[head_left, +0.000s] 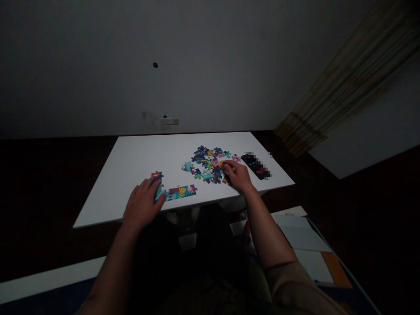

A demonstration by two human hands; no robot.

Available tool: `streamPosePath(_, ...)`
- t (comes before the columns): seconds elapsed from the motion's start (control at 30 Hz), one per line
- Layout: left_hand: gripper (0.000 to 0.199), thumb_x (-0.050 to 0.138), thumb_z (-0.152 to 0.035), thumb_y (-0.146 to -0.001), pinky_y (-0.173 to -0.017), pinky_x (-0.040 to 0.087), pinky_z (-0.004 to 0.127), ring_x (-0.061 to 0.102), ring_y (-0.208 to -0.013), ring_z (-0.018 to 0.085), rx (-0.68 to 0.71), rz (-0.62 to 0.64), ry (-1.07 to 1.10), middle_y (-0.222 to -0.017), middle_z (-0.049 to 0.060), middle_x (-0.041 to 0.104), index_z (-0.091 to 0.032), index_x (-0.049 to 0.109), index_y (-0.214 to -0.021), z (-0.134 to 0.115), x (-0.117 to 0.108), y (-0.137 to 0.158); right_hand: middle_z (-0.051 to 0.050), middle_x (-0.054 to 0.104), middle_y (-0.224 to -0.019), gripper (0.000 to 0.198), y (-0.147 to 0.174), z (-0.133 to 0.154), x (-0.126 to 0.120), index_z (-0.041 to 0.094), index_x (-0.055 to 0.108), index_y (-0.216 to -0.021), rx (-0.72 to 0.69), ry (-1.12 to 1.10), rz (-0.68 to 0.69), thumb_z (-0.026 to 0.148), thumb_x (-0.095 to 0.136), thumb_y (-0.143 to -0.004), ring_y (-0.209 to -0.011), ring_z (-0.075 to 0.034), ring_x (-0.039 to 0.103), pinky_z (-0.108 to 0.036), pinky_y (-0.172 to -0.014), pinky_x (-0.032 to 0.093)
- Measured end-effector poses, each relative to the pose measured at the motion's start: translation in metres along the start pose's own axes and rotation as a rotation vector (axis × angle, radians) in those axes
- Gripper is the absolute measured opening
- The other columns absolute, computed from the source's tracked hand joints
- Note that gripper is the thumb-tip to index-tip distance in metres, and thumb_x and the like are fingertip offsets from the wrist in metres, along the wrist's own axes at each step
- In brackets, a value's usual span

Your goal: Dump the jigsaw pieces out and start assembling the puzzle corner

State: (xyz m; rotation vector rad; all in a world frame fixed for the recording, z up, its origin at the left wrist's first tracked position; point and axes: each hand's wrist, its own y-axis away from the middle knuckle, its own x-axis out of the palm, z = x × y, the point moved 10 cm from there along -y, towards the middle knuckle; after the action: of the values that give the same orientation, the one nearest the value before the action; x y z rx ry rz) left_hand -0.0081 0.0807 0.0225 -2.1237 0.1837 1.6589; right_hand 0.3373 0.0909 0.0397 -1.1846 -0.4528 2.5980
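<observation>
Puzzle pile (208, 163) on table (131, 157); joined strip (180, 192) to pile's near left. Left hand (143, 200) flat over strip's left end — fingers extended, gripping nothing. Right hand (239, 176) at pile's right edge — fingers bunched, can't tell if holding anything.

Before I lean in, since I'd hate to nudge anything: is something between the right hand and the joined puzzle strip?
Yes: the near edge of the loose pile lies between the right hand and the strip; then bare table.
</observation>
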Motion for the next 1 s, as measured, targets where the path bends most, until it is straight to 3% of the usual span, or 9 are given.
streamPosePath(0.07,0.050,0.041,-0.040,-0.089,-0.104,0.033,0.053,0.040,-0.130,0.034,-0.001,-0.003,-0.003,-0.144,0.013,0.044,-0.021,0.048,-0.135,0.000,0.000,0.000,-0.008,0.065,-0.120,0.035,-0.010,-0.011,-0.008,0.021,0.062,-0.120,0.030,0.083,-0.058,0.028,0.045,-0.090,-0.112,-0.022,0.058,-0.039,-0.098,0.043)
streamPosePath(0.17,0.049,0.042,-0.039,-0.089,-0.105,0.033,0.054,0.040,-0.130,0.034,0.005,-0.010,-0.006,-0.143,0.013,0.044,-0.021,0.048,-0.135,0.000,0.000,-0.001,-0.014,0.062,-0.122,0.044,-0.024,-0.022,0.002,0.014,0.059,-0.124,0.026,0.215,0.034,0.027,0.056,-0.083,-0.115,-0.025,0.055,-0.041,-0.101,0.039)
streamPosePath(0.27,0.049,0.042,-0.040,-0.090,-0.105,0.034,0.053,0.041,-0.129,0.033,0.018,-0.005,0.001,-0.144,0.013,0.043,-0.018,0.049,-0.134,-0.001,0.002,-0.003,-0.014,0.064,-0.117,0.047,-0.030,-0.027,0.011,0.015,0.058,-0.123,0.032,0.256,0.088,0.025,0.061,-0.078,-0.111,-0.026,0.057,-0.040,-0.098,0.041)
streamPosePath(0.37,0.050,0.043,-0.041,-0.090,-0.105,0.034,0.054,0.042,-0.129,0.034,0.016,-0.005,0.024,-0.145,0.013,0.042,-0.018,0.049,-0.134,0.000,0.002,-0.003,-0.010,0.067,-0.108,0.038,-0.027,-0.034,0.001,0.019,0.060,-0.119,0.110,0.195,-0.035,0.025,0.055,-0.081,-0.098,-0.024,0.062,-0.037,-0.088,0.047)
streamPosePath(0.47,0.050,0.044,-0.040,-0.089,-0.105,0.034,0.056,0.041,-0.130,0.035,0.009,-0.009,0.031,-0.145,0.012,0.042,-0.020,0.049,-0.135,0.000,0.002,-0.003,-0.008,0.069,-0.102,0.027,-0.016,-0.034,-0.012,0.021,0.066,-0.106,0.097,0.158,-0.140,0.026,0.049,-0.085,-0.094,-0.023,0.063,-0.036,-0.086,0.048)
streamPosePath(0.53,0.050,0.044,-0.040,-0.089,-0.105,0.034,0.056,0.041,-0.130,0.035,0.010,-0.007,0.024,-0.144,0.012,0.043,-0.021,0.048,-0.135,0.000,0.003,-0.003,-0.007,0.069,-0.103,0.024,-0.008,-0.031,-0.010,0.023,0.068,-0.101,0.046,0.161,-0.087,0.025,0.051,-0.084,-0.097,-0.023,0.063,-0.037,-0.089,0.047)
streamPosePath(0.63,0.050,0.043,-0.040,-0.089,-0.105,0.033,0.057,0.040,-0.130,0.035,0.010,-0.001,0.023,-0.144,0.013,0.043,-0.020,0.048,-0.135,0.002,0.005,-0.003,-0.005,0.068,-0.108,0.031,0.007,-0.034,-0.001,0.025,0.068,-0.108,0.024,0.143,0.055,0.024,0.054,-0.080,-0.101,-0.024,0.062,-0.039,-0.091,0.048)
streamPosePath(0.83,0.051,0.042,-0.042,-0.091,-0.105,0.034,0.054,0.040,-0.130,0.034,0.018,0.001,0.033,-0.145,0.014,0.041,-0.018,0.048,-0.135,0.003,0.008,-0.005,-0.010,0.062,-0.120,0.041,0.027,-0.054,-0.025,0.018,0.061,-0.119,0.072,0.186,-0.075,0.020,0.047,-0.080,-0.113,-0.025,0.055,-0.040,-0.099,0.043)
streamPosePath(1.0,0.050,0.041,-0.043,-0.091,-0.105,0.035,0.052,0.040,-0.130,0.032,0.024,0.006,0.006,-0.144,0.013,0.042,-0.019,0.047,-0.135,0.001,0.008,-0.005,-0.014,0.054,-0.131,0.048,0.030,-0.058,-0.013,0.018,0.058,-0.122,-0.010,0.317,0.067,0.027,0.058,-0.075,-0.124,-0.030,0.046,-0.046,-0.106,0.035)
